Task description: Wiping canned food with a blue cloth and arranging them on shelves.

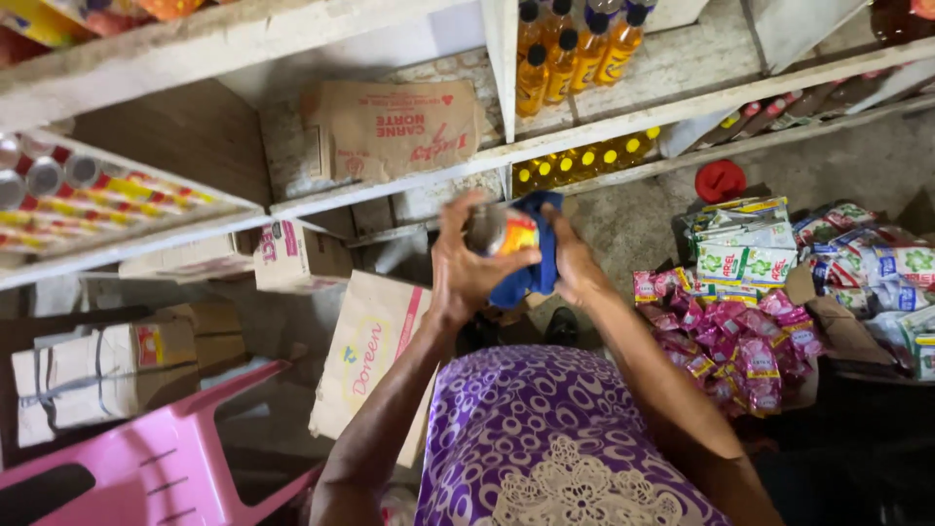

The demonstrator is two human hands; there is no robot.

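While both hands grip, can (502, 232) sits between them.

Both forearms rise from the near edge and converge toward the centre, elbows bent and held apart. Left hand (466, 261): raised, fingers curled inward in a closed grasp, thumb lying across the front, knuckles outward. Right hand (573, 265): just beside the left at the same height, fingers folded in a closed grip. Wrists near each other, not touching.
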